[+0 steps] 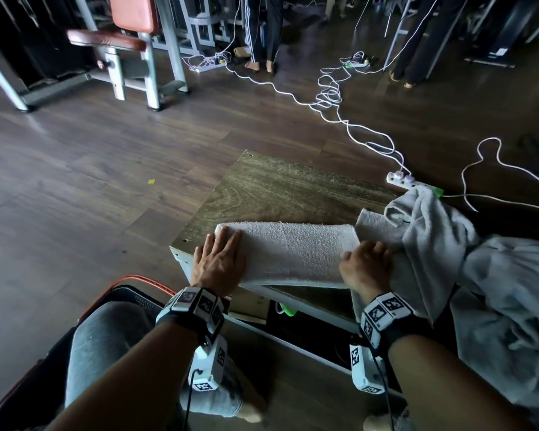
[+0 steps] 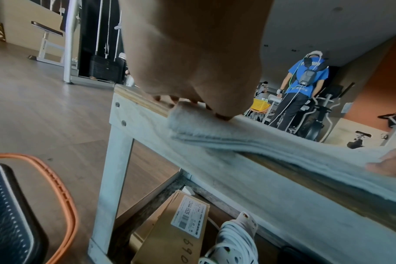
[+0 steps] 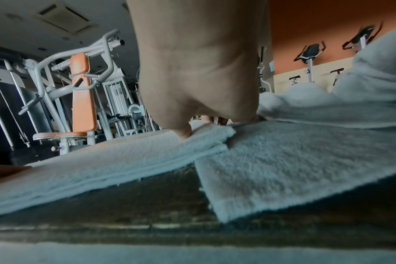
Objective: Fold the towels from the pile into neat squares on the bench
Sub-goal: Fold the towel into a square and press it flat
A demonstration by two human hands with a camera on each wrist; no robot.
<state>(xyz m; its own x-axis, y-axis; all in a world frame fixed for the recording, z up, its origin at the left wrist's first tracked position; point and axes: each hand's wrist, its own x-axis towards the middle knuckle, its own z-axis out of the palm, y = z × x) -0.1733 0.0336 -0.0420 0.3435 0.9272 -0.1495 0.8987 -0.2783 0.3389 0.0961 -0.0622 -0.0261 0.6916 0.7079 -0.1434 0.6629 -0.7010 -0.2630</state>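
A white towel (image 1: 293,250), folded into a long strip, lies across the near part of the wooden bench (image 1: 277,188). My left hand (image 1: 221,253) lies flat on its left end with straight fingers, and the left wrist view shows the fingertips (image 2: 222,116) pressing the layered towel (image 2: 215,135). My right hand (image 1: 367,259) sits at the strip's right end with its fingers curled over the edge. In the right wrist view its thumb (image 3: 185,134) presses on the folded end (image 3: 124,160). A second flat towel (image 3: 294,160) lies under that end. The rumpled towel pile (image 1: 448,237) spills off the bench's right side.
A black basket with an orange rim (image 1: 131,293) stands by my left knee. A cardboard box (image 2: 176,228) and a coiled power strip (image 2: 233,237) sit under the bench. White cables (image 1: 355,126) and a power strip (image 1: 400,178) lie on the floor beyond. Gym machines and standing people are further back.
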